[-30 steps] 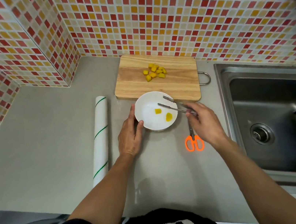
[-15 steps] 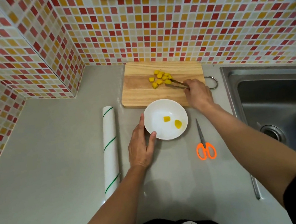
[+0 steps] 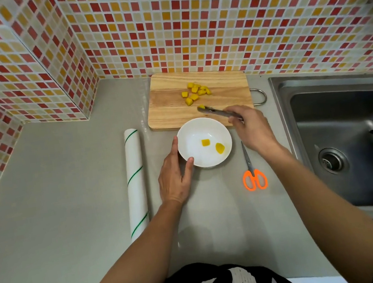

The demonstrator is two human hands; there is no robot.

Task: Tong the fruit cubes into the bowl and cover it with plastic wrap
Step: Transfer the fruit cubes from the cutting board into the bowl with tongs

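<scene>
A white bowl (image 3: 192, 155) stands on the grey counter with two yellow fruit cubes (image 3: 205, 142) inside. My left hand (image 3: 174, 179) rests against the bowl's left rim, thumb on its edge. My right hand (image 3: 250, 127) grips metal tongs (image 3: 216, 112), whose tips pinch one yellow cube (image 3: 201, 107) just above the bowl's far rim. Several more yellow cubes (image 3: 195, 92) lie in a pile on the wooden cutting board (image 3: 170, 102) behind the bowl. A roll of plastic wrap (image 3: 135, 180), white with green stripes, lies to the left of the bowl.
Orange-handled scissors (image 3: 253, 175) lie on the counter right of the bowl. A steel sink (image 3: 349, 136) fills the right side, with something blue at its right edge. Tiled walls close the back and left, forming a corner.
My right hand has drawn the tongs back from the cube pile toward the bowl, now with one cube pinched in the tips. My left hand stays on the bowl.
</scene>
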